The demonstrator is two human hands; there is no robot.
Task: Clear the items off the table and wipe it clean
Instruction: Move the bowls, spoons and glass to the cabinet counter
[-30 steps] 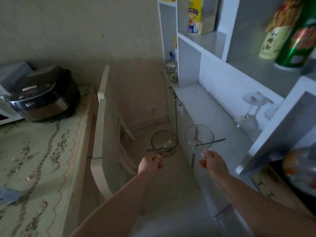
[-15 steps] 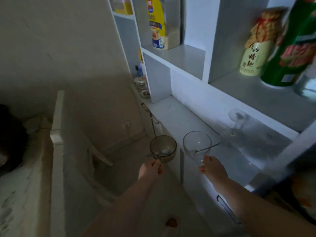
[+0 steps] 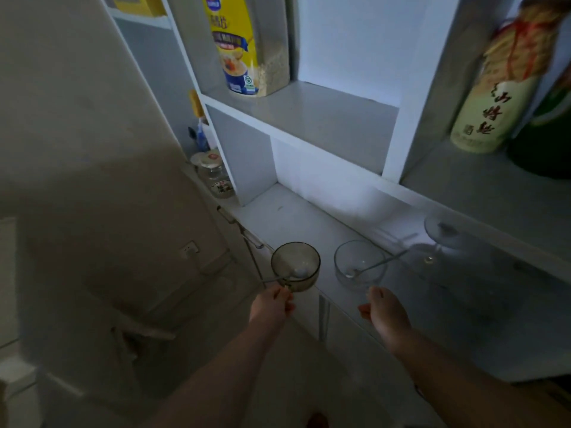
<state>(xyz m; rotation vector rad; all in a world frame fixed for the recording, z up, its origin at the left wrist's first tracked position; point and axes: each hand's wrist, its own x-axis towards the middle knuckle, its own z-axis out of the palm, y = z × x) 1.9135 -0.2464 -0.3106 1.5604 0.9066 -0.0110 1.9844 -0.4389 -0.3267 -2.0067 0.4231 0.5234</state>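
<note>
Partly done, I judge: 2 glass bowls, each with a spoon (image 3: 378, 262), are off the table. The left hand (image 3: 272, 305) pinches the tinted bowl (image 3: 295, 262) at the counter's (image 3: 293, 217) near-left edge; the right hand (image 3: 386, 310) grips the clear bowl (image 3: 360, 261) over it. The table is out of view; wiping likely remains. Dimness hides whether either bowl rests down.

The room is dim. A plain beige wall (image 3: 77, 118) is on the left, with a white socket (image 3: 189, 249) low down. On the right, a tall white shelf unit (image 3: 392, 125) stands over a white counter (image 3: 290, 217). Cupboard doors (image 3: 349, 341) are below it. The back of the shelves looks brighter.
</note>
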